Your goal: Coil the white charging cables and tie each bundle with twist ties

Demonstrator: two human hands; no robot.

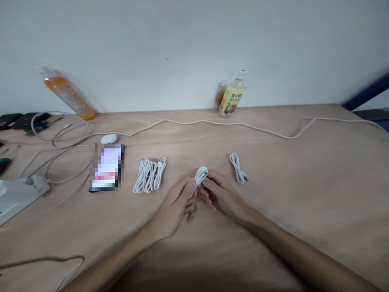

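Both hands meet at the middle of the wooden table (288, 194) around one small coiled white cable (201, 175). My left hand (176, 207) pinches the coil's lower end between thumb and forefinger. My right hand (220, 194) has its fingers curled onto the same coil from the right. Several coiled white cables (149, 175) lie bundled side by side to the left of my hands. One more coiled white cable (238, 168) lies alone to the right.
A phone (106, 167) with a lit screen lies left of the bundles, a white mouse (109, 138) behind it. A long white cord (212, 123) runs across the back. Two drink bottles (231, 95) (68, 94) stand by the wall. A power strip (18, 194) and loose wires crowd the left edge.
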